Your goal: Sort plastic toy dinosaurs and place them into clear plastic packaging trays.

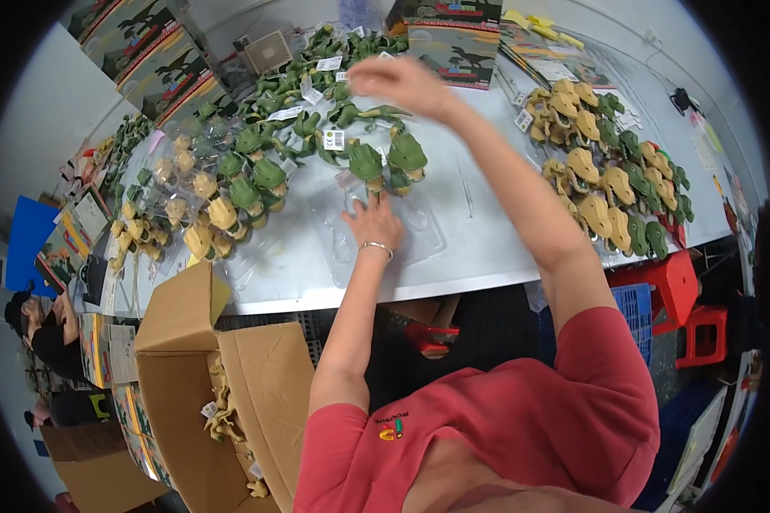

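Note:
A clear plastic tray point(432, 239) lies at the table's front edge. Over it my left hand point(376, 226) is spread, thumb out to the side, fingertips at the base of a green toy dinosaur point(366, 161). Another green toy dinosaur point(407, 151) stands just right of that one, at the tray's far edge. My right hand point(402, 84) is raised and smeared by motion, so its fingers cannot be read. Behind and below it spreads a heap of green toy dinosaurs point(304, 124) with white tags.
Tan dinosaurs point(223, 214) and clear packaging crowd the left. At right stand rows of tan and green dinosaurs point(617, 186). Printed boxes point(453, 56) are stacked behind. An open carton point(176, 312) holds tan toys below. A red stool point(704, 336) stands right; another person point(52, 329) is far left.

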The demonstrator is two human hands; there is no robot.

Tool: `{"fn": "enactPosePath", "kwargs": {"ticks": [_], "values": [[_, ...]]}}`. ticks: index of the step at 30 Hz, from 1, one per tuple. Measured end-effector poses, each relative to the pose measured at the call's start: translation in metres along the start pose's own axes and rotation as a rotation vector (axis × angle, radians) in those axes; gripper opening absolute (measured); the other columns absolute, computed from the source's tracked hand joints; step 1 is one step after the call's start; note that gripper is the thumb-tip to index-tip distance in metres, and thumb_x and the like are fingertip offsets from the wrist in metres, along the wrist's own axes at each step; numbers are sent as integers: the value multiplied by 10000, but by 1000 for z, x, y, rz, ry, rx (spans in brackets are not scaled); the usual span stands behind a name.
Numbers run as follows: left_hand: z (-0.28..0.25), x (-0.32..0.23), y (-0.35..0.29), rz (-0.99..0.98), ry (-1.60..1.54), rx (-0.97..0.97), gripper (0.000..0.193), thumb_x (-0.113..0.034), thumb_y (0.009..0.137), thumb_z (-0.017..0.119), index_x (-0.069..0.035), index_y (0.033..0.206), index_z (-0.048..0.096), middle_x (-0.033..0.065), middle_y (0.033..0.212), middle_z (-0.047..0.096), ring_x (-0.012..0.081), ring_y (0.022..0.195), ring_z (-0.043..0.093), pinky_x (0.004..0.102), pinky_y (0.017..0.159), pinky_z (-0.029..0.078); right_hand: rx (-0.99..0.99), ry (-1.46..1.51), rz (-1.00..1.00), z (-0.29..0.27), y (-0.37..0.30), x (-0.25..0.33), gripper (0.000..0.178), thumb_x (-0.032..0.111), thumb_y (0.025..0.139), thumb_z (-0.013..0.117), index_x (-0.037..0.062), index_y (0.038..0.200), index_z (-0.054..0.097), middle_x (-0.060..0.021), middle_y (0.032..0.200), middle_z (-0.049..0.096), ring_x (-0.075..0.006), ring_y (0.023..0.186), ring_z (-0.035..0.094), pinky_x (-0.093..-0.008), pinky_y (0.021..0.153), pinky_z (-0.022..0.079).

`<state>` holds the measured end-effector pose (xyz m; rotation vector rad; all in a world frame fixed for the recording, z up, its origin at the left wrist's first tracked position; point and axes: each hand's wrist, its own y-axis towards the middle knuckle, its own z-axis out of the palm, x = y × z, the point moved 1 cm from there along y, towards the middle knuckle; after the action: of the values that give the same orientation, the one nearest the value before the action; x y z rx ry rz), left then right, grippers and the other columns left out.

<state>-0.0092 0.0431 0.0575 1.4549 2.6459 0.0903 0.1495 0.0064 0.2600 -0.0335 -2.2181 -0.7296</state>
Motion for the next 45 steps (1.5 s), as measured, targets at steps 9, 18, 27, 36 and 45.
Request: {"fn": "enactPosePath", "kwargs": {"ticks": [9,18,27,36,45], "values": [[3,-7,-3,53,-117,-25,652,-201,741,530,-119,1363,351,69,1301,456,303,1139,423,615,951,237,147,-679,295,38,3,-248,452,188,727,608,185,1175,554,-108,1215,523,-318,1084,528,-424,867,472],[1,3,0,44,-135,40,663,-214,742,529,-125,1372,344,65,1332,439,317,1179,399,610,969,228,-67,-557,885,28,-57,-242,425,224,686,633,39,1057,543,-226,1094,584,-385,952,597,-441,818,491],[19,12,-4,70,-118,-176,611,-184,762,527,-147,1352,373,102,1281,452,345,1238,348,605,971,262,-565,653,887,6,-180,-179,382,190,785,666,27,1109,546,-122,1032,616,-218,898,613,-345,717,520],[-21,-1,-68,138,-537,-250,318,-214,841,537,-94,1130,593,91,1109,589,260,818,590,376,700,458,-500,1218,439,30,-246,-54,383,175,847,645,52,1180,502,-87,1057,587,-202,972,580,-347,829,485],[-37,-19,-142,-425,-2309,393,554,-154,922,499,-106,1413,247,142,981,583,137,642,499,268,541,427,-57,821,616,78,-287,12,642,12,701,714,59,1272,425,-76,1115,554,-174,985,572,-294,806,479]]}}
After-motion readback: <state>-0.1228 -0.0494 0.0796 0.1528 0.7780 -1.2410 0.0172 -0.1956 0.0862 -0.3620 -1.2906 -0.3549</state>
